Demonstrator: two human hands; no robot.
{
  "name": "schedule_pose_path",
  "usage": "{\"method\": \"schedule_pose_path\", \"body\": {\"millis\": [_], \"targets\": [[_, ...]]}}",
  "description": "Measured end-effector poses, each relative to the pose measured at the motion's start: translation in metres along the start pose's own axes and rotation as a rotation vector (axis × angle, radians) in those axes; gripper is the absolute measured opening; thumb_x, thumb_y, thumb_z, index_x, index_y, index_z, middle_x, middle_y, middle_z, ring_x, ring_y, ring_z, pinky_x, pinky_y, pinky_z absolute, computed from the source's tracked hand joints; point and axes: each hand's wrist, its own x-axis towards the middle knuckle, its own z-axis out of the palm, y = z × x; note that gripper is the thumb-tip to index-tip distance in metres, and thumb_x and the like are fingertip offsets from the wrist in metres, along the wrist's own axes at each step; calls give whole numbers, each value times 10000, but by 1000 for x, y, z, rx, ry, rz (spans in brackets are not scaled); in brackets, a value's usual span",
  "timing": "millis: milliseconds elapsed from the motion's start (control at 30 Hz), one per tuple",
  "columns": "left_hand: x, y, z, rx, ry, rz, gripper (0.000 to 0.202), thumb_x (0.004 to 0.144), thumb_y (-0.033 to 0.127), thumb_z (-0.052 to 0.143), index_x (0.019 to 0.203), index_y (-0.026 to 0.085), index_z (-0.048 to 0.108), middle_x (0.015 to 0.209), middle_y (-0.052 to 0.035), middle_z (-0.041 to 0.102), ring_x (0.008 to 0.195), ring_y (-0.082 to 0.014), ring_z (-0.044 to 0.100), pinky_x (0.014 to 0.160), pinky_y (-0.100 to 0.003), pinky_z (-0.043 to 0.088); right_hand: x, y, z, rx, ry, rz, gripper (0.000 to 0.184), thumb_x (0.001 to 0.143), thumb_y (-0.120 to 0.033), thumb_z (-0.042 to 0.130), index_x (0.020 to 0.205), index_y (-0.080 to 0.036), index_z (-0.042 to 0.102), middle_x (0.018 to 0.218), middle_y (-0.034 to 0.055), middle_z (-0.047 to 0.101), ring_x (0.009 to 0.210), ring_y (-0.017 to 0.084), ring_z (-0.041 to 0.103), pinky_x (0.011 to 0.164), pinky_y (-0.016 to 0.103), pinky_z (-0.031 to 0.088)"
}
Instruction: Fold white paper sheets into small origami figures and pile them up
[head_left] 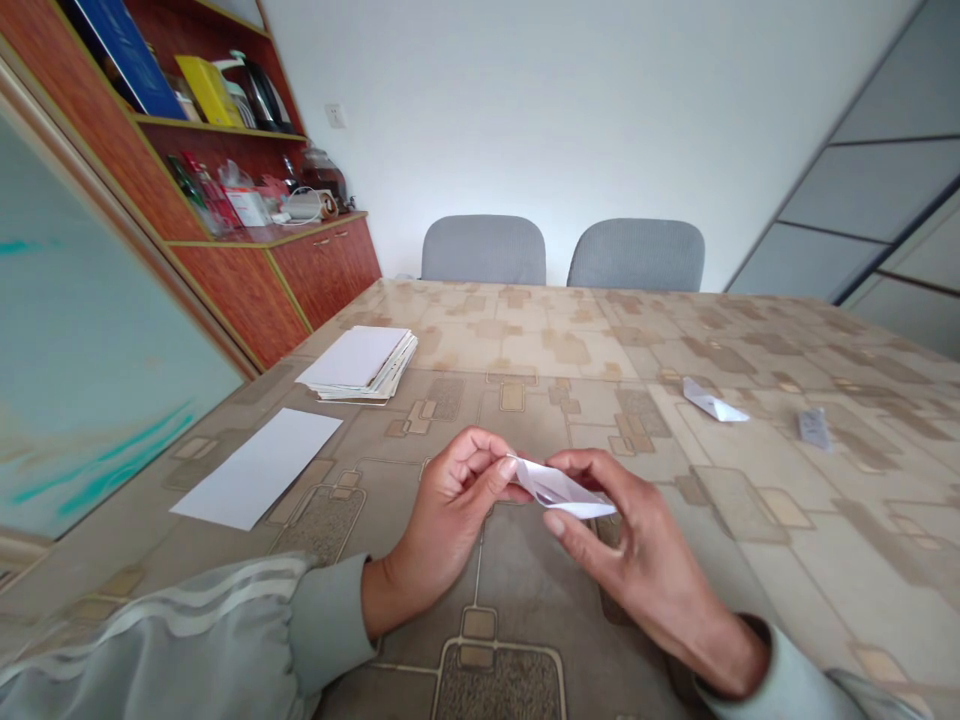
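In front of me, above the table, is a small white folded paper boat [574,492] with its top spread into a hollow. My left hand [469,500] pinches its left tip between thumb and fingers. On the other side my right hand [637,525] curves around the boat, thumb along the near edge and fingers at the far side. Another folded white paper boat [714,403] lies on the table to the right. Beyond it sits a small grey piece [814,428] whose kind I cannot make out.
A stack of paper sheets [360,360] stands at the left of the patterned table [525,345]. One white sheet [259,468] lies flat nearer to me. Two grey chairs [484,250] are at the far edge, and a wooden cabinet [285,285] stands at the back left.
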Motion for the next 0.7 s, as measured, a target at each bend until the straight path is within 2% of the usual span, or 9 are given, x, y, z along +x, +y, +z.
{"method": "schedule_pose_path", "body": {"millis": [67, 133, 233, 300, 433, 567, 700], "targets": [[-1, 0, 0, -21, -19, -2, 208, 854, 313, 688, 845, 160, 548, 807, -13, 680, 735, -128, 663, 677, -232, 585, 0, 3, 0, -4, 12, 22, 97, 854, -294, 641, 904, -215, 614, 797, 10, 641, 703, 162, 583, 635, 277, 431], [-2, -1, -1, -57, -37, -8, 180, 882, 305, 658, 868, 168, 542, 855, -21, 697, 759, -124, 667, 700, -230, 579, 1, 7, 0, 42, 43, 54, 145, 898, -323, 598, 805, -214, 617, 706, -8, 610, 644, 146, 554, 600, 267, 406], [-1, -3, -3, -97, -92, -17, 152, 909, 296, 623, 905, 183, 523, 938, -34, 703, 817, -132, 670, 750, -250, 568, 2, 14, 0, 90, 80, 58, 174, 905, -335, 606, 782, -213, 627, 698, -12, 611, 652, 143, 556, 609, 262, 408], [0, -2, -3, -86, -128, -17, 199, 865, 263, 680, 927, 191, 505, 963, -36, 697, 855, -138, 666, 779, -251, 551, 3, 15, 0, 50, 91, 19, 133, 899, -303, 622, 801, -214, 642, 735, -8, 633, 686, 143, 576, 639, 261, 417], [0, 0, -1, 41, -105, -9, 292, 741, 185, 780, 904, 177, 537, 847, -6, 669, 812, -128, 650, 742, -209, 517, 4, 14, 2, 4, 53, -70, 51, 875, -219, 651, 825, -221, 662, 765, -16, 653, 720, 136, 601, 660, 249, 424], [0, 2, -2, 152, -46, 37, 210, 739, 190, 767, 819, 160, 576, 765, 6, 651, 722, -112, 627, 670, -190, 496, 3, 16, 4, 73, 88, -52, 44, 840, -195, 690, 811, -225, 674, 740, -27, 658, 684, 124, 602, 629, 238, 426], [3, 1, -3, 111, -24, 68, 207, 711, 159, 782, 768, 159, 582, 693, 36, 636, 636, -82, 599, 592, -154, 465, 2, 16, 2, 104, 142, -49, 30, 834, -218, 703, 812, -237, 701, 734, -30, 671, 671, 121, 605, 619, 237, 431]]}}
